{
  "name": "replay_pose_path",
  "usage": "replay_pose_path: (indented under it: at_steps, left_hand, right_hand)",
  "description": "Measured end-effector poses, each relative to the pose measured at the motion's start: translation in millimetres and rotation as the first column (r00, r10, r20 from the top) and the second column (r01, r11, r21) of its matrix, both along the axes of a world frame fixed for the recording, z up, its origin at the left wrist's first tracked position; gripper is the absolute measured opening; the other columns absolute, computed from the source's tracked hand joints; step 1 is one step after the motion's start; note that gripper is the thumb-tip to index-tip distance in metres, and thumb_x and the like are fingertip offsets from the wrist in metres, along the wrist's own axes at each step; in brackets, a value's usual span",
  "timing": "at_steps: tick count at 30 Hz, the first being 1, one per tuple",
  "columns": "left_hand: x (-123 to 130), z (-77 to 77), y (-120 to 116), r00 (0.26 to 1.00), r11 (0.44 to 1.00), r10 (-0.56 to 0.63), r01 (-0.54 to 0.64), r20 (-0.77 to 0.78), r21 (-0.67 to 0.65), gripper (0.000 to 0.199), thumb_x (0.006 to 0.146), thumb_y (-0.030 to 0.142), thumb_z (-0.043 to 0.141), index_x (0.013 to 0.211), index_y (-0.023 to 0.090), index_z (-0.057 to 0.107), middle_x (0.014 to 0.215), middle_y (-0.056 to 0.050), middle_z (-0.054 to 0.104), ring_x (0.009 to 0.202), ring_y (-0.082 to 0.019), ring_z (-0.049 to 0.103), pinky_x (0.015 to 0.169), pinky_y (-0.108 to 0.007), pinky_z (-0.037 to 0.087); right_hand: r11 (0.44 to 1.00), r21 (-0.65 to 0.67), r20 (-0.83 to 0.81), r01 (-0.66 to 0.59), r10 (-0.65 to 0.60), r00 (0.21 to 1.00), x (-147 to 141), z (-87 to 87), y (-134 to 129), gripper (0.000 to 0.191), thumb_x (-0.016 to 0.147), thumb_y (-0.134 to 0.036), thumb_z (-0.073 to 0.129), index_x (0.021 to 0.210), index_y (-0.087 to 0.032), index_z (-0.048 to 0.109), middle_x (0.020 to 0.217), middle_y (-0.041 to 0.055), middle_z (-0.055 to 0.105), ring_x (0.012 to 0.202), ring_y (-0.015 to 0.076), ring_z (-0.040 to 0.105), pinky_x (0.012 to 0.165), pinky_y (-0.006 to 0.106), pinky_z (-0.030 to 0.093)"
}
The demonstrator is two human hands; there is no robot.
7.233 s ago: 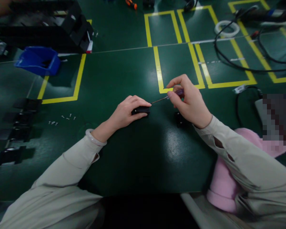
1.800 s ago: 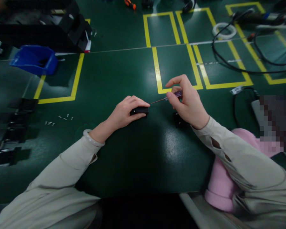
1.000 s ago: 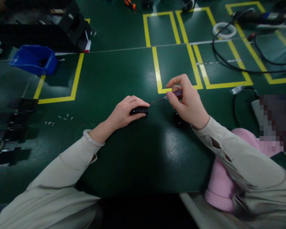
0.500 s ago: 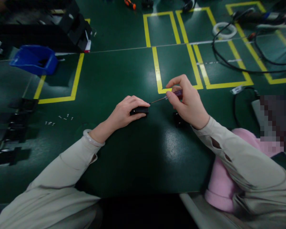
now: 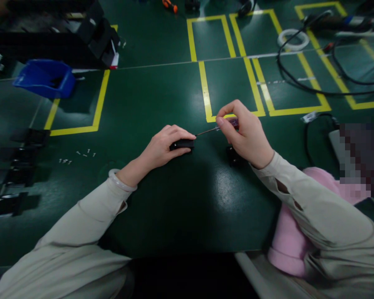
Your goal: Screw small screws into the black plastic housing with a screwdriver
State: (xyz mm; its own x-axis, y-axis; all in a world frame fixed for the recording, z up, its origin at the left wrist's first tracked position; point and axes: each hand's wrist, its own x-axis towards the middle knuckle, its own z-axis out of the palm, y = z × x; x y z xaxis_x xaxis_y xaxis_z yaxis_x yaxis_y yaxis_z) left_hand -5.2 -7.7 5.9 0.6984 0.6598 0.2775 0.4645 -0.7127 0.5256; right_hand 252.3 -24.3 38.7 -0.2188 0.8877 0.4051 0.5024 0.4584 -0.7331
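On the green table, my left hand (image 5: 166, 145) is closed around a small black block-shaped part (image 5: 183, 144), thumb on the near side and fingers over the top. My right hand (image 5: 244, 131) grips the dark, partly see-through handle of a screwdriver (image 5: 209, 131). Its thin shaft slants left, and the tip meets the right end of the black part by my left fingertips. What the tip bears on is too small to make out. Below my right hand lies another small black part (image 5: 232, 156), partly hidden by the hand.
Several small screws (image 5: 65, 161) lie to the left. Beyond them sit several black parts (image 5: 18, 166), a blue bin (image 5: 46, 78) and stacked black trays (image 5: 59, 37). A black cable (image 5: 286, 77) and a white ring (image 5: 293, 39) are at back right. Pink cloth (image 5: 289, 245) lies under my right forearm.
My right thumb and fingers have shifted slightly on the screwdriver handle. The black part, my left hand and the screwdriver tip stay in place.
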Motion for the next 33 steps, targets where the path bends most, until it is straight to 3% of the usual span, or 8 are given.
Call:
replay_pose_path:
  at_steps: [4,7,13,19,26,33]
  left_hand:
    - [0.0,0.1,-0.2,1.000,1.000,0.003,-0.003,-0.002,-0.008,0.030,0.096,0.037,0.062,0.122,0.022,0.064,0.119,-0.006,0.069,0.112,-0.021,0.062,0.099,-0.037,0.045]
    - [0.2,0.2,-0.2,1.000,1.000,-0.001,0.001,-0.002,-0.003,0.030,0.096,0.037,0.063,0.123,0.022,0.064,0.119,-0.006,0.069,0.112,-0.021,0.062,0.099,-0.037,0.045]
    - [0.5,0.2,-0.2,1.000,1.000,-0.002,0.002,0.005,0.003,0.029,0.096,0.036,0.063,0.121,0.022,0.064,0.119,-0.005,0.070,0.111,-0.021,0.063,0.098,-0.037,0.044]
    - [0.2,-0.4,0.2,1.000,1.000,-0.007,0.007,0.006,0.008,0.029,0.096,0.036,0.063,0.122,0.022,0.064,0.119,-0.006,0.070,0.110,-0.021,0.063,0.098,-0.037,0.044]
    - [0.1,-0.4,-0.3,1.000,1.000,-0.002,0.002,0.005,0.001,0.029,0.096,0.035,0.063,0.122,0.023,0.064,0.119,-0.005,0.069,0.111,-0.021,0.062,0.098,-0.037,0.045]
    - [0.9,1.3,-0.8,1.000,0.999,0.013,-0.014,-0.010,-0.038,0.029,0.096,0.035,0.062,0.121,0.023,0.064,0.119,-0.006,0.070,0.112,-0.022,0.062,0.099,-0.039,0.045]
  right_hand:
    - [1.000,-0.014,0.001,-0.011,0.011,1.000,0.1,0.8,-0.8,0.005,0.094,-0.025,0.053,0.098,-0.022,0.052,0.064,-0.0070,0.048,0.050,0.0085,0.047,0.055,0.028,0.038]
    - [1.000,-0.008,0.003,-0.015,0.015,1.000,0.2,0.7,-1.1,0.012,0.092,-0.022,0.053,0.104,-0.023,0.051,0.064,-0.0073,0.046,0.053,0.0097,0.048,0.057,0.029,0.039]
    - [1.000,-0.012,-0.013,-0.001,0.000,1.000,-0.3,-0.8,-0.6,0.006,0.095,-0.029,0.052,0.096,-0.022,0.052,0.066,-0.0063,0.049,0.052,0.0084,0.049,0.057,0.028,0.040]
    - [1.000,0.008,0.001,-0.011,0.011,1.000,0.5,-0.5,-1.2,0.015,0.094,-0.026,0.052,0.108,-0.022,0.051,0.066,-0.0065,0.046,0.057,0.0105,0.050,0.060,0.029,0.042]
    - [1.000,-0.017,-0.006,-0.004,0.004,1.000,-0.1,-1.3,-0.9,0.009,0.094,-0.030,0.053,0.098,-0.022,0.053,0.069,-0.0052,0.049,0.054,0.0089,0.047,0.059,0.028,0.042]
    - [0.999,0.040,0.002,0.003,-0.003,1.000,1.0,-2.4,-0.2,0.017,0.092,-0.027,0.054,0.108,-0.023,0.054,0.069,-0.0051,0.045,0.058,0.0110,0.046,0.062,0.030,0.043]
